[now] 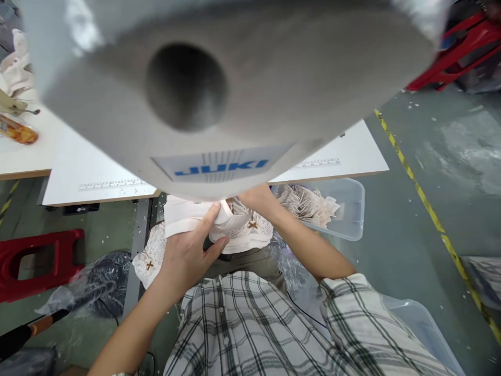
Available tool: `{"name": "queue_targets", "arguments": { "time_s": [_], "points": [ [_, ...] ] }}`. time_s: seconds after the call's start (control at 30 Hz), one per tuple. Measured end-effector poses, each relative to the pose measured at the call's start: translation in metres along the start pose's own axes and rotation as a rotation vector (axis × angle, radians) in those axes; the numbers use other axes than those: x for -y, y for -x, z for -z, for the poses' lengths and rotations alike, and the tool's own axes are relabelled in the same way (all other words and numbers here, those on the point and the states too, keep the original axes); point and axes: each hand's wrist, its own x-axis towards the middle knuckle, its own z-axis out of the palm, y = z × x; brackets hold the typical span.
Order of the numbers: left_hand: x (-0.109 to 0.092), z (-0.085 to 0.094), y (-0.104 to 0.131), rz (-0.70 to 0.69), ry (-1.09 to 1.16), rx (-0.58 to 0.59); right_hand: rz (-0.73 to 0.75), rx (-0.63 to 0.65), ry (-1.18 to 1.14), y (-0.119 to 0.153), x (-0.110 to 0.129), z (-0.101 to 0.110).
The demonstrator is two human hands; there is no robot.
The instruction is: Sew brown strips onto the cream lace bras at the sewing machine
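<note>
Resting on the white lace garment [245, 241], the left hand [187, 256] lays its forefinger along a smooth white band, thumb spread apart; how firmly it grips underneath, I cannot tell. At its two o'clock, the right hand [256, 200] reaches to the far part of the garment, its fingertips hidden by the machine head, so its grip cannot be told either. A small brown bow shows on the lace between the forearms.

At nine o'clock from the left hand hangs another lace portion [149, 261], also with a brown bow; whether it joins the garment is unclear. At twelve o'clock, the grey-white JUKI machine head [235, 109] looms over the white tabletop [94, 167], which has printed rulers. At the right hand's three o'clock, a clear bin [354, 209] holds a bunch of pale fabric pieces [309, 204]. Farther out, a red stool [58, 256] stands at nine o'clock, an orange-filled bottle [18, 130] lies at ten, and yellow floor tape [420, 196] runs past three.
</note>
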Motion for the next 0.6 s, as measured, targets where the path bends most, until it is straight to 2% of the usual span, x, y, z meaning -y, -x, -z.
{"name": "queue_targets", "arguments": {
  "time_s": [0.13,0.3,0.47,0.6],
  "points": [
    [-0.002,-0.001,-0.002,-0.018,-0.01,-0.048,-0.046,-0.046,-0.075,0.006,0.005,-0.001],
    [-0.002,-0.005,-0.001,-0.077,0.02,-0.123,-0.144,-0.158,-0.267,0.034,0.005,-0.003],
    [-0.003,-0.007,0.0,-0.073,0.038,-0.153,-0.203,-0.123,-0.39,0.064,0.001,-0.002],
    [-0.005,-0.005,0.001,-0.051,0.046,-0.14,-0.233,-0.106,-0.445,0.076,0.001,0.0]
  ]
}}
